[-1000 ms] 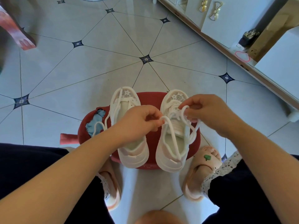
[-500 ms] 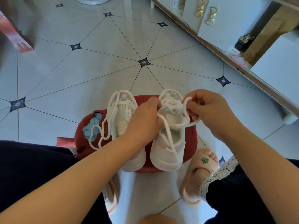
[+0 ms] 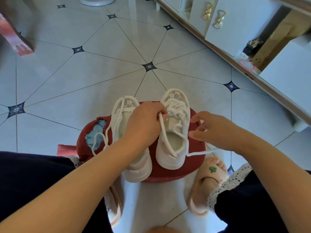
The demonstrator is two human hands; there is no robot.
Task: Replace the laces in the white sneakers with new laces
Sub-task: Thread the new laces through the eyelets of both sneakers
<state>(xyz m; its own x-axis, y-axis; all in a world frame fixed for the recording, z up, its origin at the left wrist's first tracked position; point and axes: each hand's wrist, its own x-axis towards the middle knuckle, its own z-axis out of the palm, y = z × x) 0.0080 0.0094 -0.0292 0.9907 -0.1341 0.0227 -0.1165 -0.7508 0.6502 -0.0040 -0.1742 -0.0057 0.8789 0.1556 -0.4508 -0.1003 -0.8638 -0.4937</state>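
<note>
Both white sneakers are sitting side by side on a round red stool (image 3: 193, 163) between the person's knees. The toes point away from them and the heels face back, so the long axis of each shoe runs straight out from the body.

The right sneaker (image 3: 175, 142) has a rounded toe cap in see-through lacy mesh with a little flower pattern, a chunky smooth heel and a pale insole showing. Its lace (image 3: 175, 107) is a thick, soft, ropey white cord, bunched in messy crossings near the toe. One strand drapes back across the opening to the heel. Another curls over the side and trails off across the stool under the right wrist.

The left hand (image 3: 144, 121) reaches across the left sneaker (image 3: 139, 169), with its fingers (image 3: 161, 110) curled in and pinching that lace just behind the crossings. The right hand (image 3: 217, 132) hovers just beside the right sneaker, thumb and fingers loosely spread and not clearly gripping anything.

The left sneaker's own loose lace (image 3: 107, 129) loops over its outer side onto the stool. The stool cover is torn there, showing blue padding (image 3: 96, 132). The floor (image 3: 101, 73) is glossy pale tile with dark star-shaped insets. There's a soft pink slipper (image 3: 207, 182) on the right foot.
</note>
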